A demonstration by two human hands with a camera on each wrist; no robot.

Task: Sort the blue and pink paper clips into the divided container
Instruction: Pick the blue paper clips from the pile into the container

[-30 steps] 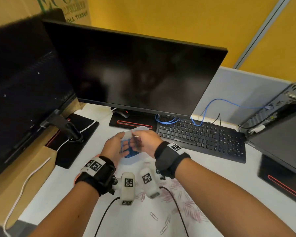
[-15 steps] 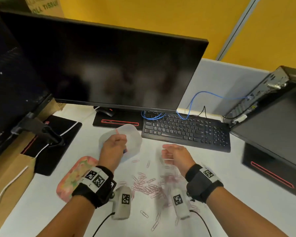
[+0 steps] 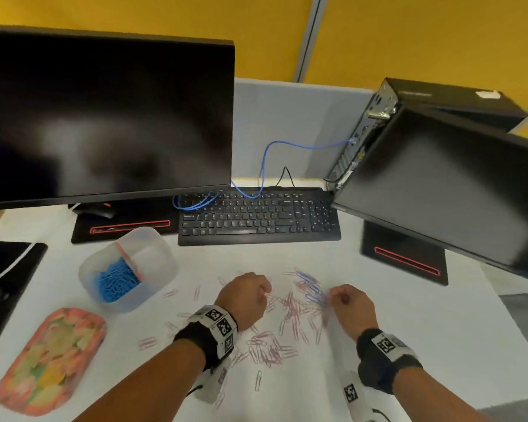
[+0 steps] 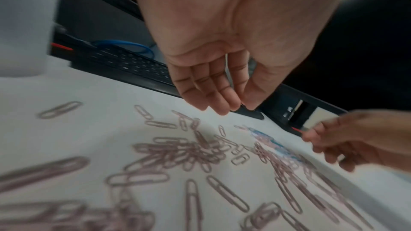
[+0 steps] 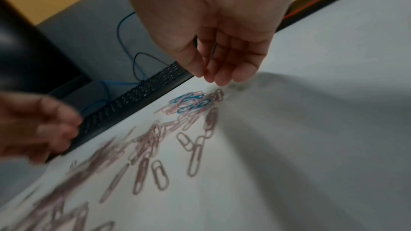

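Observation:
A translucent divided container (image 3: 153, 269) stands on the white table at the left; blue paper clips (image 3: 116, 283) fill its left compartment, and the right one looks empty. Pink paper clips (image 3: 290, 312) (image 4: 177, 150) lie scattered before me. A few loose blue clips (image 3: 311, 287) (image 5: 191, 102) are mixed into the far right of the pile. My left hand (image 3: 250, 295) (image 4: 242, 107) hovers over the pink clips, fingers hanging down, holding nothing. My right hand (image 3: 343, 300) (image 5: 209, 76) hangs just above the loose blue clips, fingers loosely curled and empty.
A black keyboard (image 3: 256, 217) lies behind the pile, under a blue cable (image 3: 265, 166). Large monitors (image 3: 104, 117) (image 3: 457, 190) stand at the left and right. A floral oval lid (image 3: 52, 357) lies near the front left, close to the container.
The container, held up in both hands a second ago, now stands on the table at the left. Both hands have let go and come down over the clip pile.

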